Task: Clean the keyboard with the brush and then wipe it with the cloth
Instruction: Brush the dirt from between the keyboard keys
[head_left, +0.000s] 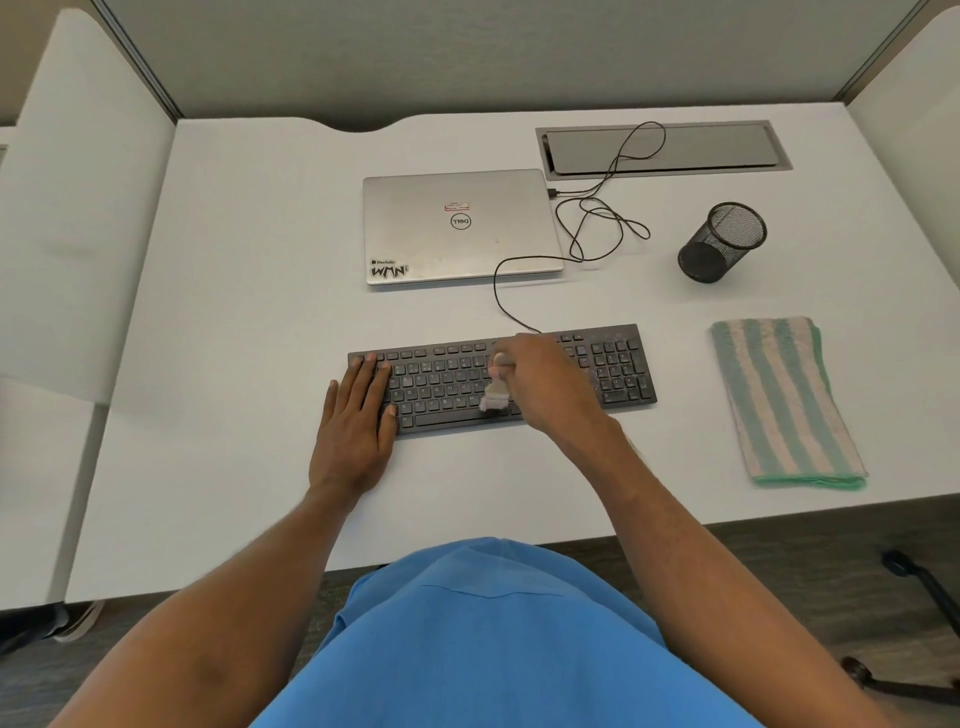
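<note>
**Q:** What sits left of centre?
**A:** A person's left hand lies flat with its fingers straight. It presses the left end of the black keyboard onto the white desk at mid-frame and holds nothing.

**Q:** And at the centre?
**A:** A small pale brush has its bristles down on the lower key rows, just above the space bar. The right hand grips the handle, fingers curled round it.

**Q:** Where is the cloth?
**A:** The striped cloth lies folded at the right of the frame, apart from the keyboard, with no hand on it. Wiping looks yet to come.

**Q:** What could go wrong from here?
**A:** Pale specks show on the number pad at the keyboard's right end, and a hard sweep could push that grit under the keys. The cable loops up toward the closed laptop above, so a shove on the keyboard could drag it.
</note>
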